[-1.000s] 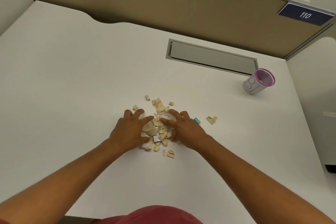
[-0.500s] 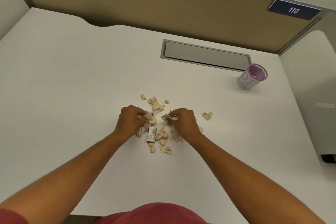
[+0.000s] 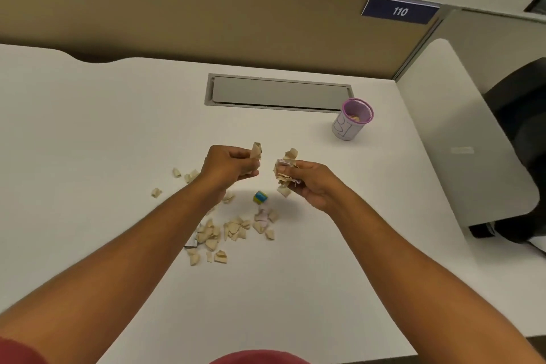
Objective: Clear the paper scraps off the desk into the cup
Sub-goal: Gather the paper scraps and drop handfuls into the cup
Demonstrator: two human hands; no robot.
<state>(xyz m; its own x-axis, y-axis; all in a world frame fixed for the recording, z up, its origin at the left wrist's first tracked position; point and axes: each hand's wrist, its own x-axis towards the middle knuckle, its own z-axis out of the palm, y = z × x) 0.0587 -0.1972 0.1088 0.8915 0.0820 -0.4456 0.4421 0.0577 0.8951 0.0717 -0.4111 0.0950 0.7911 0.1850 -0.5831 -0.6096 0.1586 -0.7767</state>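
Note:
Several beige paper scraps [image 3: 224, 230] lie scattered on the white desk [image 3: 103, 142] below my raised hands, with a few more at the left. My left hand [image 3: 229, 165] is closed on a small bunch of scraps that sticks out above its fingers. My right hand [image 3: 307, 183] is closed on a bigger bunch of scraps, some hanging below it. Both hands are lifted off the desk, side by side. The cup [image 3: 353, 120], white with a purple rim, stands upright to the far right of my hands and holds some scraps inside.
A small blue and yellow object [image 3: 260, 197] lies on the desk between my hands. A grey cable flap [image 3: 277, 93] is set into the desk behind. A tan partition runs along the back, and a black chair [image 3: 520, 139] stands beyond the desk's right edge.
Both hands closed on scraps from the pile and rose off the desk, apart from each other. The blue and yellow object is now uncovered.

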